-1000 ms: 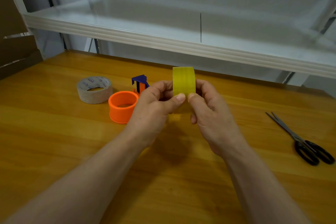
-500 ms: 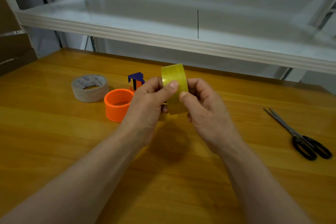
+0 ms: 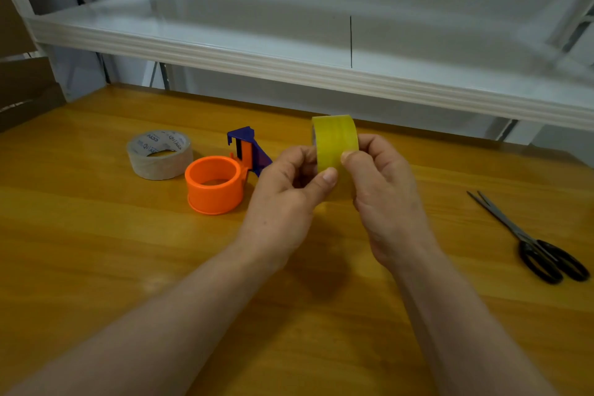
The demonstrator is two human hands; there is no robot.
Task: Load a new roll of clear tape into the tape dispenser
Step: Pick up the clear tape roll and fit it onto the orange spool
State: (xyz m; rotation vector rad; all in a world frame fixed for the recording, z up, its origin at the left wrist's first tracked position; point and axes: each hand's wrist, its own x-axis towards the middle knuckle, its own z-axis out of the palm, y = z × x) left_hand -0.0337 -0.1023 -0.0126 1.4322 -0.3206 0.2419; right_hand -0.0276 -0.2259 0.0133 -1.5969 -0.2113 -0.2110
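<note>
Both hands pinch the yellowish roll [image 3: 334, 141] upright above the table [image 3: 96, 251]: left hand [image 3: 286, 199] and right hand [image 3: 385, 199] each press a thumb on its face. The orange dispenser [image 3: 216, 184] stands left, apart. A grey roll [image 3: 159, 154] bears blue lettering, too blurred to read.

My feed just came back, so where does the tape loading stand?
Done: the orange and blue plastic tape dispenser lies on the wooden table with its orange ring bare. In hand: the left hand and right hand hold the yellowish clear tape roll above the table, thumbs on its outer face, probably feeling for the end. Left: seating the roll on the dispenser and threading the tape.
</note>
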